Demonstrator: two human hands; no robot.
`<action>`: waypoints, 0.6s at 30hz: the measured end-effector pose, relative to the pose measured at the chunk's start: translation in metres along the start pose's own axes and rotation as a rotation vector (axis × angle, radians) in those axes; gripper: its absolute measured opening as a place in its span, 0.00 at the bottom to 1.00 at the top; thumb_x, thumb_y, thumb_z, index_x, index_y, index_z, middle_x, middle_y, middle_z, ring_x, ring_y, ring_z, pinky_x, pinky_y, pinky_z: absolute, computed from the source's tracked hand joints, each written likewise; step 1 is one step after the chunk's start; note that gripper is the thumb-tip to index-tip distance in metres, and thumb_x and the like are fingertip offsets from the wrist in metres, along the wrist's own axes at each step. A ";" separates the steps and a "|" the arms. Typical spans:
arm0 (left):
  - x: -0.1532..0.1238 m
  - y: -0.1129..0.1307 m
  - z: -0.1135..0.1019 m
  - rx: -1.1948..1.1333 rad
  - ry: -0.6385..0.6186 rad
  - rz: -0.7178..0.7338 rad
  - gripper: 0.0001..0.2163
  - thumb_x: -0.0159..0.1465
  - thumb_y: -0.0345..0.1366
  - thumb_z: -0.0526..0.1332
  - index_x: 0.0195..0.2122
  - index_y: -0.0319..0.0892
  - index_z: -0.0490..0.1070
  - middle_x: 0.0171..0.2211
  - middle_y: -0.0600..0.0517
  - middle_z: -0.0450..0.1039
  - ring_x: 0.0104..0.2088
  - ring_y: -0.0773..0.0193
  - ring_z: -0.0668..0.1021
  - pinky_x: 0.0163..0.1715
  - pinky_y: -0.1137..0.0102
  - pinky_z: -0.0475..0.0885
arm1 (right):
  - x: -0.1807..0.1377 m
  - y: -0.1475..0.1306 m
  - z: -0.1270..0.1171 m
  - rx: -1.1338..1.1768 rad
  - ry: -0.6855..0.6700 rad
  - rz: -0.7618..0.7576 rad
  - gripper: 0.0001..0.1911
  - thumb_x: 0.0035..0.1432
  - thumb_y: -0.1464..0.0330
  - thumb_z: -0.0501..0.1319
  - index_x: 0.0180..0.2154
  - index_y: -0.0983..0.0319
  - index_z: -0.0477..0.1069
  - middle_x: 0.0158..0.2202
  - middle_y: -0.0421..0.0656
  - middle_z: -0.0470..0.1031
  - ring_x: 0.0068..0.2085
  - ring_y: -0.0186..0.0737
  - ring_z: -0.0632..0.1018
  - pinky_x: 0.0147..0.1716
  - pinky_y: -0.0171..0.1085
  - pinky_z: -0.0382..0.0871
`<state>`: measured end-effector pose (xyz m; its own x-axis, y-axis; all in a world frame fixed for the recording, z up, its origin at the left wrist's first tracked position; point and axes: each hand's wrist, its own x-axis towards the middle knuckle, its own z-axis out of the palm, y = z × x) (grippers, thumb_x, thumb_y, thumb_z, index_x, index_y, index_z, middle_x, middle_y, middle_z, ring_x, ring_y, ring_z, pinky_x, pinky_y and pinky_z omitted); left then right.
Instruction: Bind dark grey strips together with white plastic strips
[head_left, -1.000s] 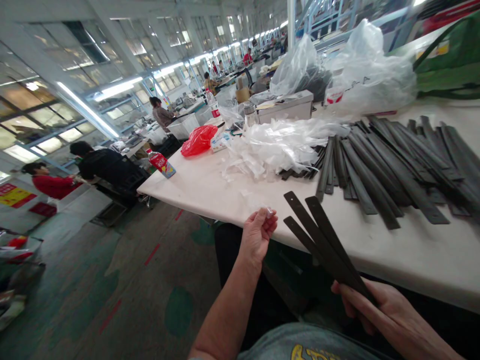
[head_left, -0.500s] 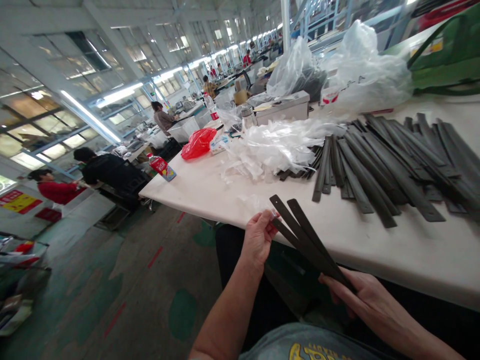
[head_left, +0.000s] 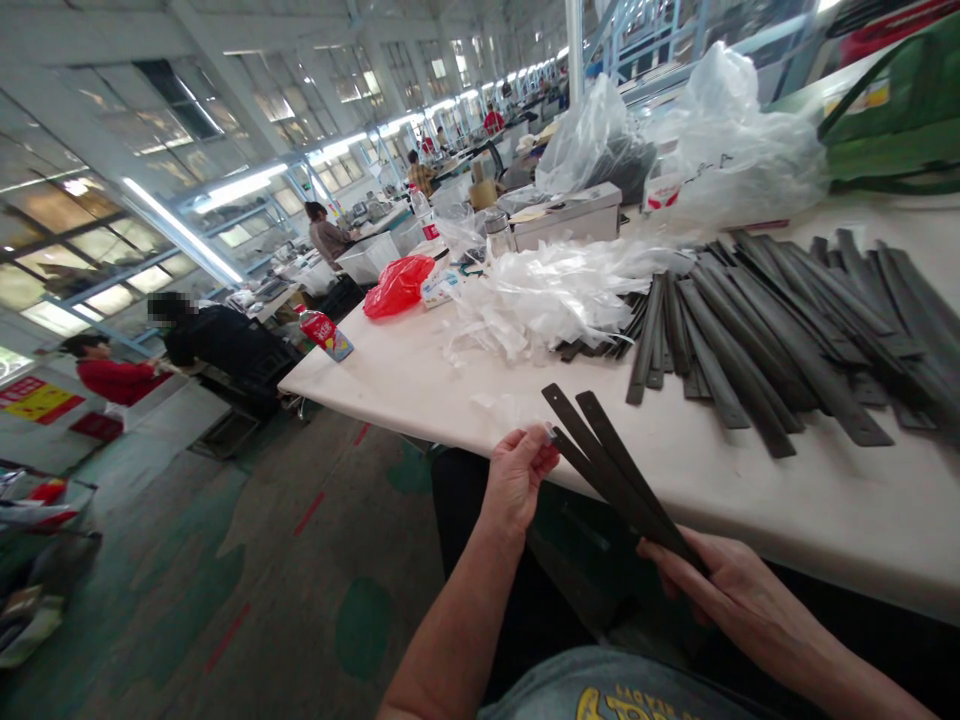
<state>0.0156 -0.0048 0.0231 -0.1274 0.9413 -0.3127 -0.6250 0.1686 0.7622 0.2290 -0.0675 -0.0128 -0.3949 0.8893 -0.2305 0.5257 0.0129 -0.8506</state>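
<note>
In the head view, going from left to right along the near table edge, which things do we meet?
Red drink bottle → left hand → three dark strips fanned out, held at one end → right hand.

Strips [head_left: 615,470]: between left hand [head_left: 517,475] and right hand [head_left: 720,590], before the table [head_left: 420,380] edge.
Pile [head_left: 780,320]: on table, right.
Film [head_left: 547,295]: left of pile.
Box [head_left: 570,215]: behind film.
Bottle [head_left: 324,332]: table's left corner.

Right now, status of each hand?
Left hand: closed, fingertips pinching the tip of one dark strip.
Right hand: closed, holding the fanned dark strips at their lower ends.
</note>
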 end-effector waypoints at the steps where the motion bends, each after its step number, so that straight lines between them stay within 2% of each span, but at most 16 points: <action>1: 0.001 0.000 -0.001 -0.006 0.009 0.001 0.17 0.44 0.42 0.75 0.30 0.38 0.76 0.26 0.54 0.77 0.25 0.71 0.77 0.29 0.76 0.70 | -0.001 0.000 0.000 0.001 0.004 -0.001 0.26 0.61 0.47 0.48 0.28 0.60 0.67 0.21 0.39 0.66 0.22 0.35 0.69 0.21 0.31 0.63; 8: 0.004 0.003 -0.003 -0.004 0.008 0.005 0.18 0.43 0.44 0.76 0.30 0.38 0.76 0.28 0.52 0.79 0.25 0.71 0.77 0.29 0.75 0.70 | -0.005 0.000 0.001 -0.034 0.045 -0.041 0.25 0.61 0.48 0.49 0.28 0.60 0.70 0.21 0.40 0.69 0.21 0.37 0.71 0.20 0.32 0.63; 14: 0.003 0.002 0.000 -0.018 0.019 0.009 0.18 0.43 0.43 0.76 0.29 0.39 0.74 0.27 0.53 0.77 0.25 0.71 0.77 0.29 0.75 0.69 | 0.002 -0.001 -0.001 -0.090 0.097 -0.114 0.22 0.61 0.50 0.51 0.37 0.58 0.74 0.22 0.39 0.72 0.21 0.39 0.72 0.20 0.33 0.65; 18: 0.003 0.002 0.001 -0.025 0.020 0.013 0.18 0.43 0.43 0.75 0.27 0.39 0.73 0.26 0.54 0.77 0.25 0.70 0.77 0.30 0.74 0.69 | 0.003 -0.002 -0.001 -0.095 0.126 -0.126 0.21 0.60 0.50 0.51 0.34 0.58 0.74 0.24 0.40 0.75 0.24 0.41 0.75 0.24 0.34 0.68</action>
<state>0.0151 -0.0017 0.0248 -0.1510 0.9374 -0.3138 -0.6420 0.1484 0.7522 0.2278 -0.0645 -0.0116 -0.3673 0.9282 -0.0592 0.5494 0.1651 -0.8191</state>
